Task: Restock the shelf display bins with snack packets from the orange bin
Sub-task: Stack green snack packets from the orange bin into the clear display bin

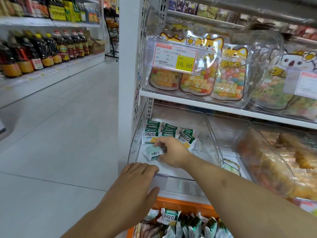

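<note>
A clear display bin [212, 145] on the lower shelf holds several green-and-white snack packets [151, 133] standing in rows at its back. My right hand [173, 152] reaches into the bin and pinches one packet [152, 152], which lies back side up with its barcode showing, near the bin floor. My left hand [137, 181] grips the bin's front rim, fingers over the edge and thumb below. The orange bin [181, 206] sits below the shelf at the bottom of the view, filled with several more green-and-white packets [170, 216].
A second clear bin [264, 162] of orange and yellow snacks stands to the right. The shelf above carries candy pouches [228, 78] behind a 16.80 price tag [175, 57]. Across the grey-tiled aisle [60, 134], shelves hold oil bottles [42, 50].
</note>
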Tool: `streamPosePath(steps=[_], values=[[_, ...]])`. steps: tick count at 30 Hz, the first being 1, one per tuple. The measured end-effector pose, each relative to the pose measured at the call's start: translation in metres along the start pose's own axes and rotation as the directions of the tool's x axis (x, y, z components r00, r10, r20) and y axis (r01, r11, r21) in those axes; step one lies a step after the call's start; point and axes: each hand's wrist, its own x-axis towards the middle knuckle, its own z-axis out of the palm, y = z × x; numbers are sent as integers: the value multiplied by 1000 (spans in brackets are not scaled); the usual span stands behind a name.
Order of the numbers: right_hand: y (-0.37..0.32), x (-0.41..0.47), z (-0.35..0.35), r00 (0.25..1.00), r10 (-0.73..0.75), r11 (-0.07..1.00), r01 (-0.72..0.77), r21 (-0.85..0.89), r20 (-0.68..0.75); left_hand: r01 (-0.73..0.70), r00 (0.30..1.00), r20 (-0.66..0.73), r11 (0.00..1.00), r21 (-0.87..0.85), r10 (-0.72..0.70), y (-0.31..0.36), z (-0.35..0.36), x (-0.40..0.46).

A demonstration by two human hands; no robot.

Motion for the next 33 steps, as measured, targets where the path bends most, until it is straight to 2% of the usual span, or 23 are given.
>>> streamPosePath(steps=[4, 10, 14, 19, 23, 33], values=[[-5, 7, 2, 991, 96, 979, -77, 188, -93, -9, 1000, -2, 1000, 13, 9, -2, 2, 1], [-10, 19, 7, 934, 293, 888, -187, 421, -203, 2, 1000, 0, 1000, 4, -2, -1, 2, -1], [-14, 16, 3, 909, 389, 765, -226, 604, -152, 7, 1000, 1, 1000, 7, -7, 0, 2, 0], [-14, 5, 0, 931, 328, 804, -184, 566, -163, 4, 1000, 7, 1000, 18, -4, -1, 2, -1], [-19, 0, -3, 971, 238, 739, -160, 655, -32, 7, 1000, 5, 1000, 12, -7, 0, 1, -1], [-24, -9, -10, 973, 184, 811, -230, 538, 138, 19, 1000, 11, 1000, 24, -20, 2, 0, 0]])
